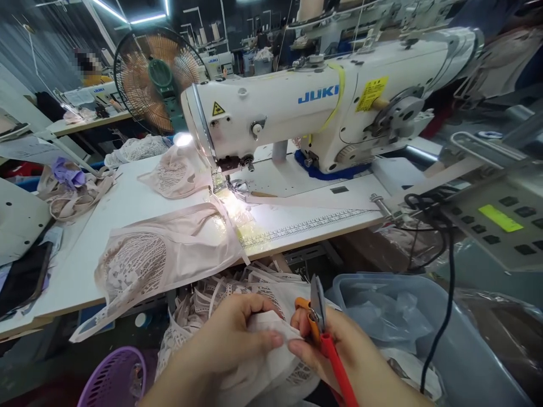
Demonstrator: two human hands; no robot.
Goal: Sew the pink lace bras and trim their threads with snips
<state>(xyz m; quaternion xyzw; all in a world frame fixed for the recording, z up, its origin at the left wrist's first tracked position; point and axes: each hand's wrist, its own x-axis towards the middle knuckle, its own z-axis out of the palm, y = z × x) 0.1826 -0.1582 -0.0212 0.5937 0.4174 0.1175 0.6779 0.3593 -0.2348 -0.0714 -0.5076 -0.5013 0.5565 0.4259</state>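
Observation:
My left hand [237,333] is closed on a pale pink lace bra [263,367], thumb on top of the cloth. My right hand [348,339] is wrapped round scissors [319,308] with orange and red handles; their blades point up, away from the cloth. The right thumb and fingertips also touch the cloth's edge. Beyond my hands, another lace bra [178,249] lies on the white sewing table [288,232], one end hanging over the front edge. One more lace piece [176,172] rests by the needle of the sewing machine [271,107].
Several lace pieces [199,308] hang below the table edge. A purple basket [114,379] is low at left, a clear plastic bin [424,316] at right. A control box [500,215] and black cable [445,316] are at right. A fan [159,76] and a person [91,70] are behind.

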